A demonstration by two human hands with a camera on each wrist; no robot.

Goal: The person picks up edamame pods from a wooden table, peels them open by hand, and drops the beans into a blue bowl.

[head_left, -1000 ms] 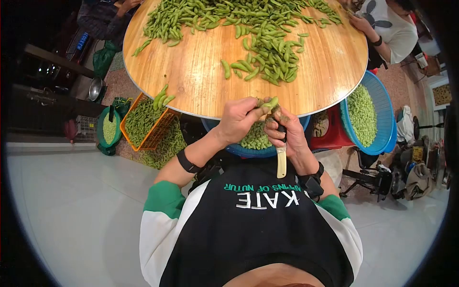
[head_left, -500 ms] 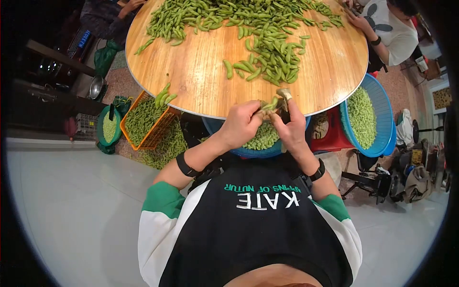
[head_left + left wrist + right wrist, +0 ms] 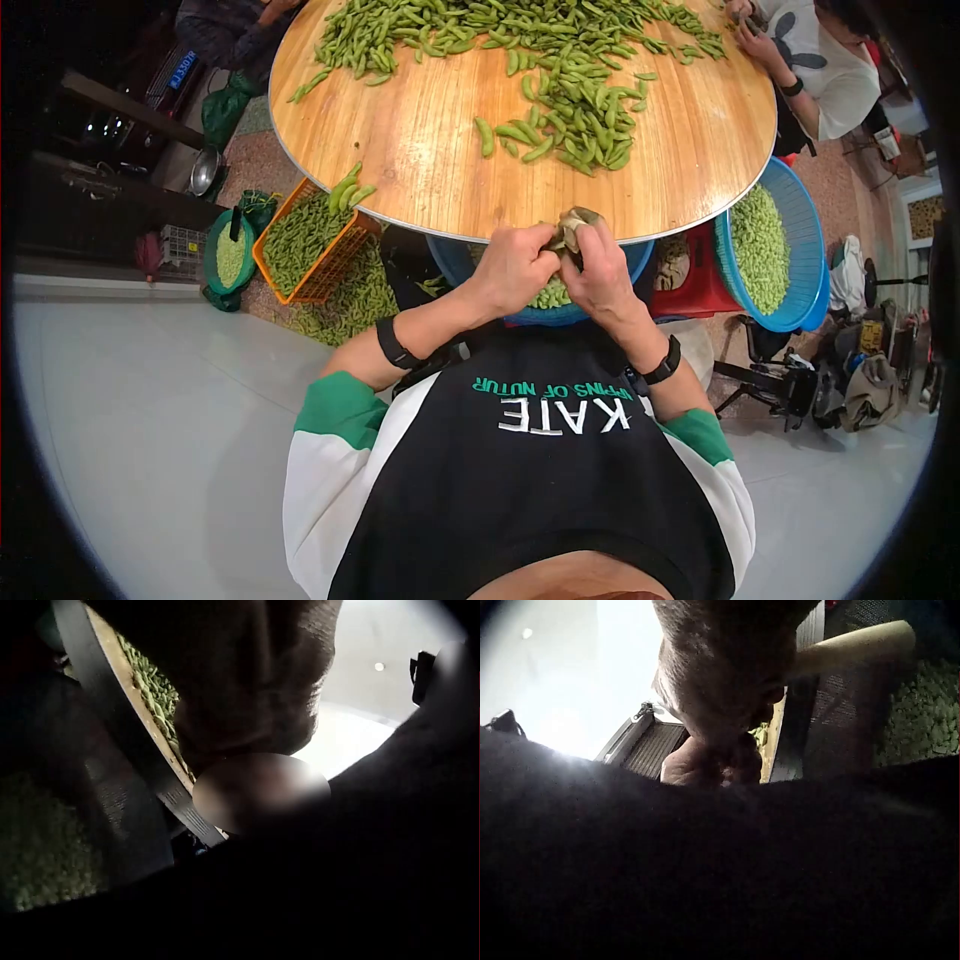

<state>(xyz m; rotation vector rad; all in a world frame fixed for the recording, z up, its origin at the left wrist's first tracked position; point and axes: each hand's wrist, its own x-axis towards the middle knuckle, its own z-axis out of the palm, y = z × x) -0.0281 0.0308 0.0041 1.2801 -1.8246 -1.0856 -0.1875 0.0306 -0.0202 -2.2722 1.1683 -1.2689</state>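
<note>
In the head view, my left hand point(image 3: 515, 268) and right hand point(image 3: 602, 275) meet at the near edge of the round wooden table point(image 3: 400, 150), above a blue basket point(image 3: 640, 258) of shelled green beans point(image 3: 552, 294). The left fingers pinch a green bean pod, now mostly hidden between the hands. Worn, dirty coverings point(image 3: 572, 225) wrap the right fingertips. From the curled right hand, a cream-coloured handle point(image 3: 862, 646) of a knife-like tool sticks out in the right wrist view; its other end is hidden. The left wrist view shows the left hand point(image 3: 247, 675) dark, fingertips out of sight.
Bean pods point(image 3: 590, 110) heap across the table's far side. An orange crate point(image 3: 325, 270) of pods stands left, near a green basin point(image 3: 225, 265). At right, a blue basket point(image 3: 795, 240) of shelled beans sits beside a red stool point(image 3: 690, 285). Another person's hands point(image 3: 755, 40) are at upper right.
The right hand has turned over, so the cream handle, earlier pointing down toward the shirt, is hidden in the head view. Both hands have drawn together, covering the pod seen between them before.
</note>
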